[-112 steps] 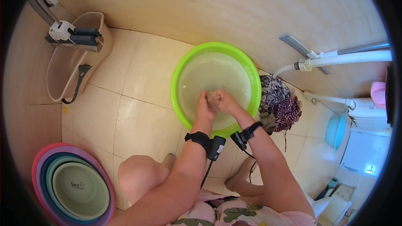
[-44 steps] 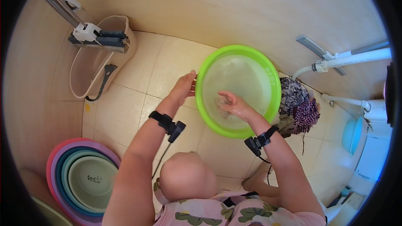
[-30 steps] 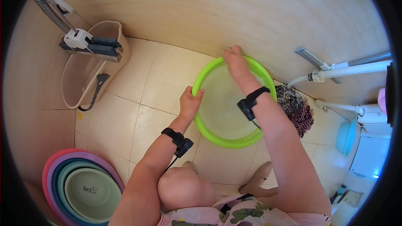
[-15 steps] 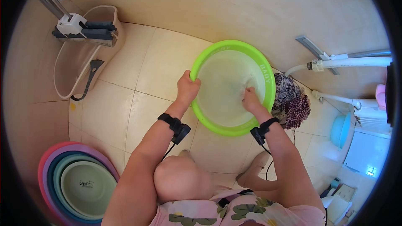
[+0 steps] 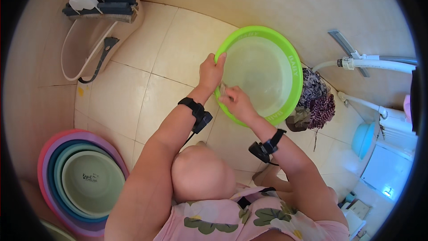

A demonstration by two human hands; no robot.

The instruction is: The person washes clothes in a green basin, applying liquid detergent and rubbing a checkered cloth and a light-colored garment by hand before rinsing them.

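Observation:
A round bright green basin (image 5: 296, 90) stands on the tiles with cloudy water (image 5: 261, 73) inside. My left hand (image 5: 211, 73) is closed on its left rim, thumb over the edge. Just below, at the same rim, my right hand (image 5: 237, 101) has its fingers bent together around a small pale, crumpled piece (image 5: 224, 89) that looks like cloth. Most of that piece is hidden by the fingers, so its kind is unclear. Black bands with small devices sit on both wrists.
Patterned cloths (image 5: 322, 107) lie heaped at the basin's right, beside a white pipe (image 5: 379, 65). Nested tubs (image 5: 44, 160) stand at the lower left. A beige mop bucket (image 5: 69, 58) with a mop head (image 5: 104, 10) is at the far left. Walls border the floor.
My right hand has come out of the water and crossed left to the rim near my left hand. The left hand keeps its hold; the basin appears higher and farther right in view.

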